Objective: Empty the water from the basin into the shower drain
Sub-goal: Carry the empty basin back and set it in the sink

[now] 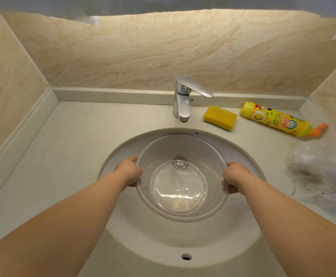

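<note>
A clear round basin (181, 148) sits in the white sink (163, 240), with a shallow pool of water (179, 190) at its bottom. My left hand (130, 170) grips the basin's left rim, fingers curled under the edge. On the opposite side, my right hand (234, 177) is closed on the right rim. The basin looks roughly level. The sink's drain plug shows through the clear bottom. No shower drain is in view.
A chrome faucet (183, 98) stands behind the sink, spout over the basin's far edge. A yellow sponge (220, 116) and a yellow detergent bottle (279, 119) lie on the counter at the right. Crumpled clear plastic (319, 166) lies farther right. Tiled walls enclose three sides.
</note>
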